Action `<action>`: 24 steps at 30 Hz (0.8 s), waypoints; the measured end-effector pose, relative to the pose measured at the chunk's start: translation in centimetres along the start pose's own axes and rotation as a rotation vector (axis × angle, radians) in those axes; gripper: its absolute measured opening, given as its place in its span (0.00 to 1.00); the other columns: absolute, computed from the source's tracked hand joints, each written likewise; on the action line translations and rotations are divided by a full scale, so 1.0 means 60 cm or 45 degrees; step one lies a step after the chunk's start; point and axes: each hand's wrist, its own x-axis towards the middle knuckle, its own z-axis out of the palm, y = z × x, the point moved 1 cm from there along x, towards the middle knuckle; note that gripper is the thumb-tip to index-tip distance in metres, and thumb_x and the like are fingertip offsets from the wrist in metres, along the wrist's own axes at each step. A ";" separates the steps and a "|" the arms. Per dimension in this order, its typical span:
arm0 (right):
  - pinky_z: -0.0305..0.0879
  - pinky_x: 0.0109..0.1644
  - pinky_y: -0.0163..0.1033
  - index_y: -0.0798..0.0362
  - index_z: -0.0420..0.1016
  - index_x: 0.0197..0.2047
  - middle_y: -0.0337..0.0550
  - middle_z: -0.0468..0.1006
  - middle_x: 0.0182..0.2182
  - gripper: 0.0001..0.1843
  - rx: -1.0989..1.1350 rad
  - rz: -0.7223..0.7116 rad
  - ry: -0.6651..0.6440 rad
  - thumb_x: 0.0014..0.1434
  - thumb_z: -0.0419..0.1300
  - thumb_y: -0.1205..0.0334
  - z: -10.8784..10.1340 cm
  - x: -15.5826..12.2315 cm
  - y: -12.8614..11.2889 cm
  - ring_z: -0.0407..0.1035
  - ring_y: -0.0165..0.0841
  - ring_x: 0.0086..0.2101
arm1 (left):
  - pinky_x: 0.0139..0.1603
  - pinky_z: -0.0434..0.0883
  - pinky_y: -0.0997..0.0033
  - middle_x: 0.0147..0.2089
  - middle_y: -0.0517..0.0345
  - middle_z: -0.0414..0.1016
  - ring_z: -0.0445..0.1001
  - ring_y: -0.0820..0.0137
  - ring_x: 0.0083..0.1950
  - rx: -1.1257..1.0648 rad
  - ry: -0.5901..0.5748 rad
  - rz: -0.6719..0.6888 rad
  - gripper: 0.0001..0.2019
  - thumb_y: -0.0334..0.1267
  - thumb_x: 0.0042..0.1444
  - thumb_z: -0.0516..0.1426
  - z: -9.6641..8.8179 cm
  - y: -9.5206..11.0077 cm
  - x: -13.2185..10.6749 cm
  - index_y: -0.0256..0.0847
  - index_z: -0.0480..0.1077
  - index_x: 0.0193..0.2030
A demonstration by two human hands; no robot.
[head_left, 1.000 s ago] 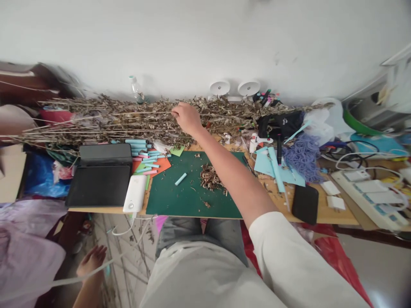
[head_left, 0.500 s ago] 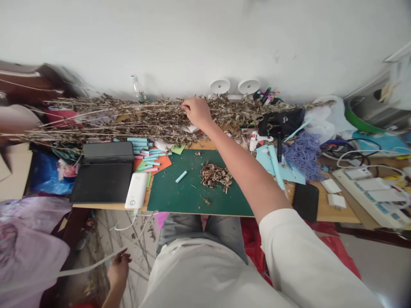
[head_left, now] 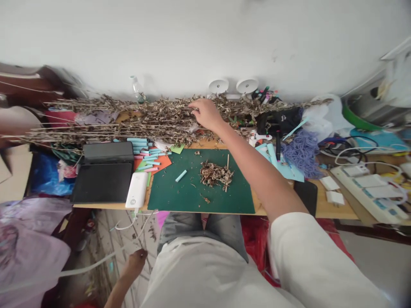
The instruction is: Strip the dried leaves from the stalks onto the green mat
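A long bundle of dried leafy stems (head_left: 128, 122) lies along the back of the wooden table against the white wall. My right hand (head_left: 207, 113) reaches over the table and its fingers are pinched on stems near the bundle's middle. On the green cutting mat (head_left: 180, 192) in front of me sits a small pile of stripped dry leaves (head_left: 215, 174), with a short bare stick (head_left: 227, 164) and a light blue paper roll (head_left: 180, 176). My left hand (head_left: 136, 260) hangs below the table edge beside my lap, curled closed near a white strap (head_left: 86, 267); what it holds is hidden.
A black tablet case (head_left: 102, 179) and a white power bank (head_left: 136, 190) lie left of the mat, behind them rolled coloured papers (head_left: 146, 156). To the right are blue paper strips (head_left: 272, 160), purple cord (head_left: 300, 154), a black phone (head_left: 306, 192) and a white power strip (head_left: 369, 190).
My right hand has slid rightward along the stem bundle. The leaf pile on the mat grew and a bare stick now lies on it. My left hand moved right and closed.
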 end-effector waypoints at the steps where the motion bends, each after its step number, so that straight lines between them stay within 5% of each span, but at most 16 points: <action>1: 0.63 0.52 0.44 0.58 0.76 0.47 0.51 0.77 0.43 0.16 0.022 0.029 0.044 0.65 0.51 0.59 -0.024 -0.025 0.000 0.69 0.37 0.44 | 0.38 0.67 0.69 0.30 0.48 0.78 0.78 0.60 0.39 0.061 -0.021 0.081 0.13 0.35 0.59 0.48 -0.003 0.015 -0.009 0.39 0.72 0.30; 6: 0.65 0.40 0.40 0.49 0.75 0.37 0.46 0.79 0.34 0.11 0.049 0.383 0.254 0.63 0.52 0.57 -0.111 -0.247 -0.025 0.72 0.35 0.34 | 0.39 0.68 0.65 0.31 0.49 0.76 0.78 0.58 0.38 0.112 0.138 0.432 0.19 0.44 0.64 0.43 -0.036 0.118 -0.059 0.42 0.72 0.34; 9: 0.64 0.34 0.42 0.42 0.72 0.32 0.44 0.78 0.26 0.08 -0.029 0.791 0.183 0.61 0.54 0.55 -0.087 -0.400 -0.051 0.72 0.38 0.28 | 0.46 0.71 0.65 0.43 0.49 0.77 0.76 0.62 0.44 0.020 0.345 0.949 0.17 0.44 0.64 0.46 -0.058 0.209 -0.079 0.42 0.73 0.46; 12: 0.64 0.35 0.42 0.44 0.72 0.33 0.46 0.78 0.29 0.07 -0.152 0.995 -0.028 0.57 0.57 0.53 -0.028 -0.495 -0.080 0.72 0.40 0.31 | 0.61 0.65 0.56 0.56 0.44 0.71 0.68 0.58 0.59 0.092 0.561 1.441 0.20 0.43 0.63 0.50 -0.080 0.319 -0.085 0.41 0.66 0.59; 15: 0.64 0.38 0.42 0.47 0.72 0.37 0.50 0.77 0.35 0.11 -0.348 1.019 -0.114 0.57 0.57 0.49 0.020 -0.519 -0.099 0.72 0.43 0.39 | 0.66 0.56 0.43 0.71 0.41 0.49 0.48 0.48 0.71 0.259 0.728 1.581 0.34 0.48 0.57 0.58 -0.101 0.423 -0.075 0.43 0.55 0.68; 18: 0.62 0.38 0.41 0.48 0.72 0.38 0.52 0.75 0.38 0.11 -0.466 1.021 -0.159 0.60 0.54 0.51 0.043 -0.508 -0.101 0.70 0.43 0.41 | 0.66 0.50 0.36 0.73 0.38 0.35 0.34 0.40 0.72 0.352 0.823 1.532 0.45 0.54 0.50 0.61 -0.118 0.493 -0.051 0.41 0.48 0.70; 24: 0.58 0.37 0.37 0.53 0.71 0.36 0.47 0.73 0.35 0.10 -0.523 0.926 -0.119 0.63 0.50 0.62 0.056 -0.498 -0.089 0.68 0.37 0.39 | 0.67 0.51 0.41 0.74 0.42 0.37 0.38 0.45 0.73 0.338 0.857 1.497 0.39 0.52 0.57 0.56 -0.142 0.552 0.012 0.45 0.45 0.71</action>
